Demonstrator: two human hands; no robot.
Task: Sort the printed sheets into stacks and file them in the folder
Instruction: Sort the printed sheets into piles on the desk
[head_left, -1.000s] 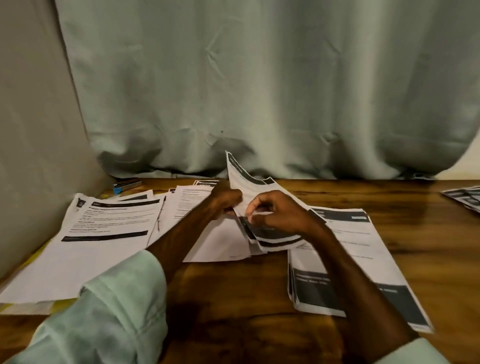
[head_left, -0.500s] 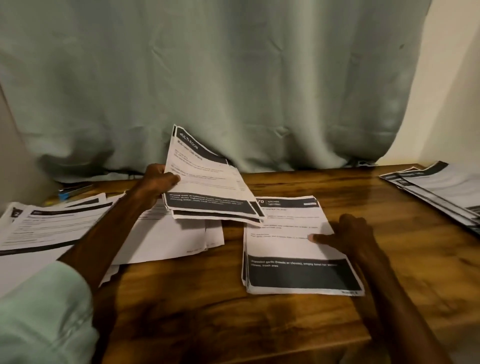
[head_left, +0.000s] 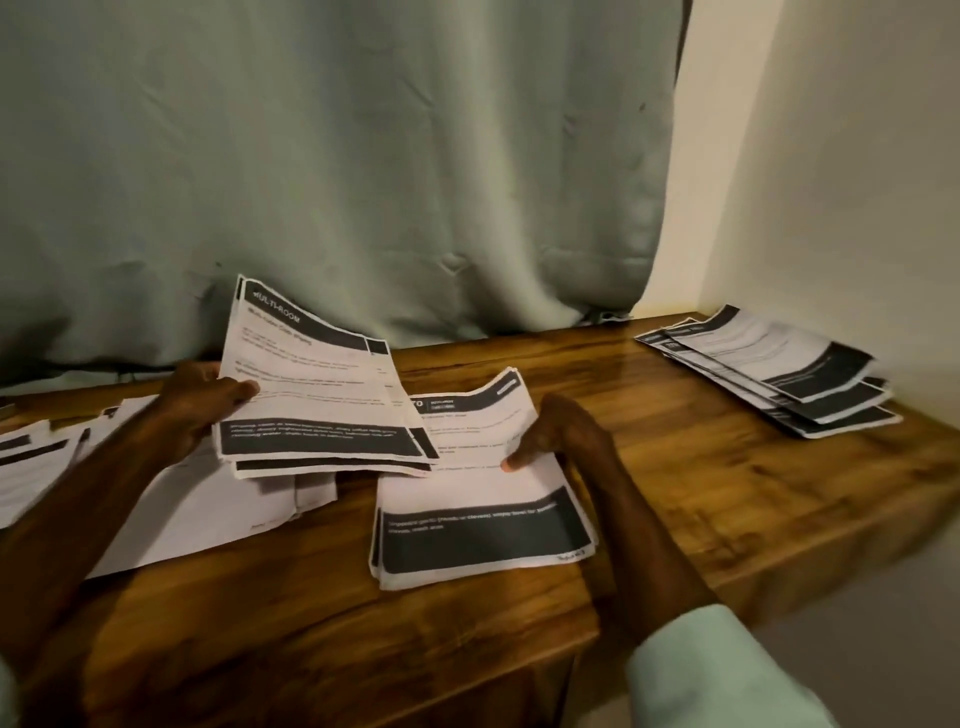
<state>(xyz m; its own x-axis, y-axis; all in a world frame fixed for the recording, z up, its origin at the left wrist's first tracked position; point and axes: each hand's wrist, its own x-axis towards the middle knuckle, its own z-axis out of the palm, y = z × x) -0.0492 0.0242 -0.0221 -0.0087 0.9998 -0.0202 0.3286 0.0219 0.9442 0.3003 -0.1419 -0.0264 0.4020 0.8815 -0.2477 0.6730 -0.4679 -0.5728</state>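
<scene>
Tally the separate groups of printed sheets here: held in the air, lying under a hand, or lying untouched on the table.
Held in the air: 1, the left-hand bundle
Lying under a hand: 1, the centre stack
Lying untouched: 2, the far-right pile and the left spread
Total: 4

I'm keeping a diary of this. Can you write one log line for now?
left hand: holds white printed sheets | right hand: lifting top sheet | brown wooden table

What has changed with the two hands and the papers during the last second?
The right hand let go of the bundle, moved right onto the middle stack and now lifts its top sheets. The left hand raised the bundle alone. The far right stack stayed put.
</scene>
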